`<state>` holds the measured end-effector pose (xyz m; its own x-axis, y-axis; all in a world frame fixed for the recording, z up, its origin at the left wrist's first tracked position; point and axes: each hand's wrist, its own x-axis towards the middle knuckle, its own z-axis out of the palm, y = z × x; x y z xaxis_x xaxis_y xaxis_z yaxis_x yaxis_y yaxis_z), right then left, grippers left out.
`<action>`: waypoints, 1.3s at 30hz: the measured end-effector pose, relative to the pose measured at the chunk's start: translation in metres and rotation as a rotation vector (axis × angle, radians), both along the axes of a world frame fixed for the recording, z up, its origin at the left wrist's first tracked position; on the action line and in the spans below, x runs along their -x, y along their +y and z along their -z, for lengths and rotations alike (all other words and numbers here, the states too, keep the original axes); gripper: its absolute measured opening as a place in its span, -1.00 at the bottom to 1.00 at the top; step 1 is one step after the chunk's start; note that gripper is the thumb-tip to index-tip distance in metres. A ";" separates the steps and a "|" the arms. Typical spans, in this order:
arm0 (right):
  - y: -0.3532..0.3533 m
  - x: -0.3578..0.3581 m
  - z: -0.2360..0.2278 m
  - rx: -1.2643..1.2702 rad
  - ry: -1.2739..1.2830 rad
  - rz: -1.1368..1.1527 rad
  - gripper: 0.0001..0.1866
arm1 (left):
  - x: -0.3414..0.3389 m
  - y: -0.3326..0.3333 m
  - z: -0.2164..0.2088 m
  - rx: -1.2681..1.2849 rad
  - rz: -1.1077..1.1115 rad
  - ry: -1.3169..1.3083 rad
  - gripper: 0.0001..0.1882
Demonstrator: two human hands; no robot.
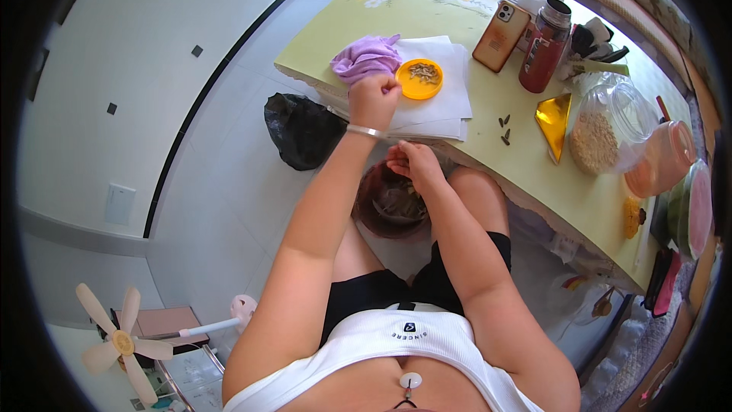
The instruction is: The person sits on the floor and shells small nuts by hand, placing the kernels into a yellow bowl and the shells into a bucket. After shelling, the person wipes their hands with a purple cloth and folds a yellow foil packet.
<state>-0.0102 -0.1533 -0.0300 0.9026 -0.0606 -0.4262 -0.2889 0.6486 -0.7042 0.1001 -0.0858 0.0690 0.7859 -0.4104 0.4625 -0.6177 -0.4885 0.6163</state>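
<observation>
My left hand (374,101), with a silver bangle at its wrist, is closed beside a round yellow lid (420,94). Whatever its fingers hold, if anything, is hidden. A small heap of pale brown seeds or kernels (425,73) lies in the lid, which rests on white paper sheets (450,109). Touching the paper's left side is a crumpled purple cloth (364,59), just beyond my left hand. Lower down, my right hand (416,164) has its fingers pressed together above a dark reddish bin (374,210) between my knees. I cannot make out anything in them.
Several dark seeds (505,136) lie on the yellow-green table (496,168). To the right are a phone (501,37), an uncapped red flask (545,49), a gold triangular packet (553,123) and clear jars (598,141). A black plastic bag (297,130) hangs at the table's left edge.
</observation>
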 end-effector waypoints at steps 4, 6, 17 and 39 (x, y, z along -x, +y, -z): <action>0.003 -0.004 0.003 -0.268 -0.043 0.071 -0.61 | 0.049 0.039 0.028 -0.053 0.076 0.125 -0.88; 0.006 -0.006 0.007 -0.299 -0.030 0.050 -0.59 | 0.064 0.054 0.041 -0.094 0.122 0.160 -0.86; 0.014 0.000 0.013 -0.244 0.013 -0.013 -0.61 | 0.080 0.078 0.074 -0.081 0.098 0.026 -0.79; 0.024 0.006 0.012 0.524 -0.103 0.126 -0.88 | 0.086 0.078 0.078 -0.229 -0.039 -0.094 -0.90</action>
<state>-0.0167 -0.1294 -0.0418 0.9100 -0.3514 -0.2201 -0.1445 0.2290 -0.9627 0.0146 -0.0076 -0.0095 0.7611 -0.4836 0.4322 -0.6451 -0.6333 0.4274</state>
